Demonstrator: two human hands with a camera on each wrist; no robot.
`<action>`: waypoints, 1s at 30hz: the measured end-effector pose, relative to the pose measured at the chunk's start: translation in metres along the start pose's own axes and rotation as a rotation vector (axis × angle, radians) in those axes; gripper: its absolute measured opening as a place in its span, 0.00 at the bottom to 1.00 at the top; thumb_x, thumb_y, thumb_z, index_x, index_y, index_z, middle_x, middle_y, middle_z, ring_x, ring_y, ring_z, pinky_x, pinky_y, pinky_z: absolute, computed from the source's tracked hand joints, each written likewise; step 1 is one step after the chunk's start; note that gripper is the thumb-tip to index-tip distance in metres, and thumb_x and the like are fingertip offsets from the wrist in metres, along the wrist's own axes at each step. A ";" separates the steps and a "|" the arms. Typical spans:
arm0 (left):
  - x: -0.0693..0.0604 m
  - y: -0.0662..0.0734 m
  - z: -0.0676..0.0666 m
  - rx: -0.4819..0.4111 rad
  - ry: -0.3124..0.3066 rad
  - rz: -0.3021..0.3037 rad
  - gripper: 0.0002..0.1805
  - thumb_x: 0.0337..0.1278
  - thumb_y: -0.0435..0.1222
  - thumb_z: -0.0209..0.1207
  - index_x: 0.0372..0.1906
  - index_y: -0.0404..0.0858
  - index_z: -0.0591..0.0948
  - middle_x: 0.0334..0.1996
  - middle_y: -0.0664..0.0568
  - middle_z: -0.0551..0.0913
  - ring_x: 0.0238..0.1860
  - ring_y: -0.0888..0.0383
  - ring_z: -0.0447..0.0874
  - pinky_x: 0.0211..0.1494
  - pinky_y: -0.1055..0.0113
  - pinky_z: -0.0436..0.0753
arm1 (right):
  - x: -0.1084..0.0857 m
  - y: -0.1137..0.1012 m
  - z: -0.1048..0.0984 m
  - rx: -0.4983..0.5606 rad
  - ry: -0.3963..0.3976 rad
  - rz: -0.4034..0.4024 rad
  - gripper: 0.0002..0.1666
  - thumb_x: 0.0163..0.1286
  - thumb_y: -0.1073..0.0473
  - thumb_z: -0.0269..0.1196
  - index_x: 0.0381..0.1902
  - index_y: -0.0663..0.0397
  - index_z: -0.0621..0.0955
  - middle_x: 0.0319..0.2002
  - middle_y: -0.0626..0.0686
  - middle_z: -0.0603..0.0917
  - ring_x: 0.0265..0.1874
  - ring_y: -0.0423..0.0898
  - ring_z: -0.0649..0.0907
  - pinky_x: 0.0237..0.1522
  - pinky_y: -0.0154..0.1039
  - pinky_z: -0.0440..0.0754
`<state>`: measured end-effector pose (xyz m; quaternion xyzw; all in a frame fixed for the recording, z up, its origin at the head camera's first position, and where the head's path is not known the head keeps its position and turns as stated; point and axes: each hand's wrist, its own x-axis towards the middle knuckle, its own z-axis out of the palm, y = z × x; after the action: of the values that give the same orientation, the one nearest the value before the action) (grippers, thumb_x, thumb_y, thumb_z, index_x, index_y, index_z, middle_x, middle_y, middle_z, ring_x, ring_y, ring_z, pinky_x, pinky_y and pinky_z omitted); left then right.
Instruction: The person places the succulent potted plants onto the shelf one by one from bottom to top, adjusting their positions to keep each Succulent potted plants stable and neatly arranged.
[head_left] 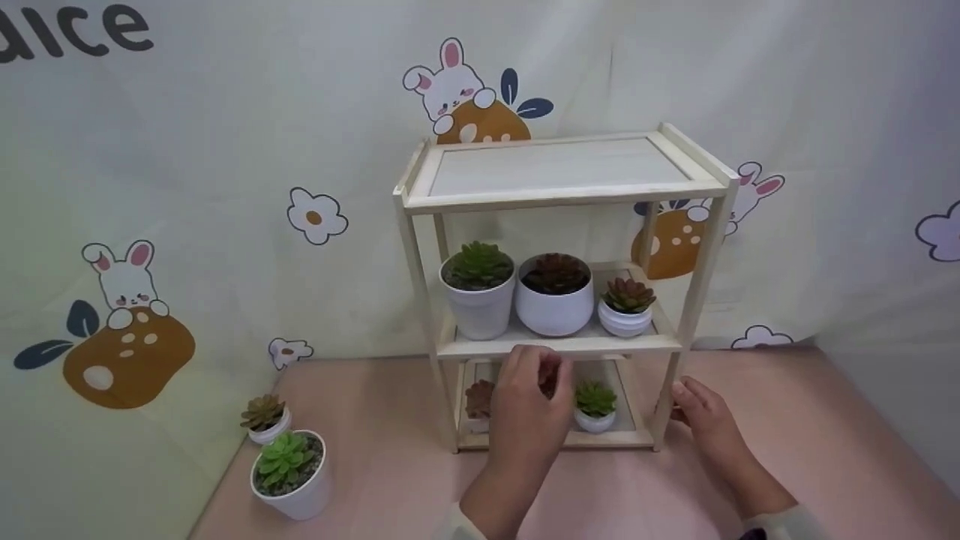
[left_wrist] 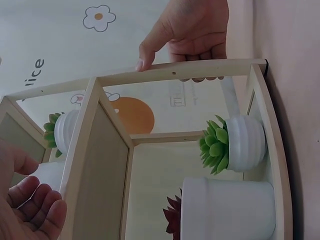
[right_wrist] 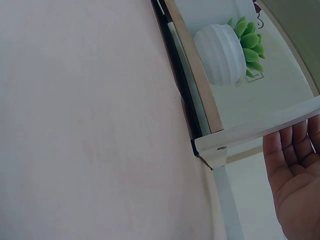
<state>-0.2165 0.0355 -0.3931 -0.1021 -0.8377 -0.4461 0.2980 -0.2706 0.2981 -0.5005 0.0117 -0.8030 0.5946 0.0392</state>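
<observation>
A three-tier light wooden shelf [head_left: 615, 344] stands on the table. My right hand [head_left: 709, 420] grips its right front post low down, thumb on one face and fingers behind, as the left wrist view shows. In front of the middle tier's edge is my left hand [head_left: 525, 412], fingers loosely bent, with nothing seen in them. On the middle tier sit a green succulent [head_left: 480, 300], a dark red succulent [head_left: 555, 304] and a small reddish succulent [head_left: 627, 311], all in white pots. Below are a small green succulent [head_left: 596, 409] and reddish ones partly hidden by my left hand.
At the table's left, a potted bright green succulent [head_left: 296, 480] stands beside a small brownish succulent [head_left: 265, 420]. A pale curtain [head_left: 225, 150] printed with rabbits and flowers hangs behind. The pink table surface [head_left: 390, 480] runs along the shelf's front and sides.
</observation>
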 end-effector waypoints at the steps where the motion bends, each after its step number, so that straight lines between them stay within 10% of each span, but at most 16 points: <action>1: -0.001 -0.002 -0.003 0.002 0.004 0.005 0.04 0.68 0.36 0.67 0.39 0.43 0.82 0.37 0.53 0.81 0.38 0.63 0.81 0.40 0.73 0.87 | 0.000 0.000 0.000 -0.001 0.003 0.002 0.30 0.87 0.45 0.43 0.66 0.64 0.75 0.57 0.58 0.82 0.51 0.37 0.82 0.56 0.28 0.82; 30: -0.025 -0.093 -0.076 0.151 0.201 -0.064 0.08 0.62 0.30 0.69 0.43 0.37 0.82 0.38 0.53 0.84 0.42 0.57 0.83 0.47 0.61 0.87 | 0.001 -0.001 -0.001 -0.010 0.007 0.009 0.30 0.87 0.45 0.44 0.68 0.63 0.74 0.58 0.61 0.82 0.51 0.38 0.83 0.55 0.26 0.82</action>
<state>-0.2061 -0.0771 -0.4396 -0.0074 -0.8376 -0.3989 0.3731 -0.2712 0.2986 -0.4996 0.0057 -0.8058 0.5908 0.0393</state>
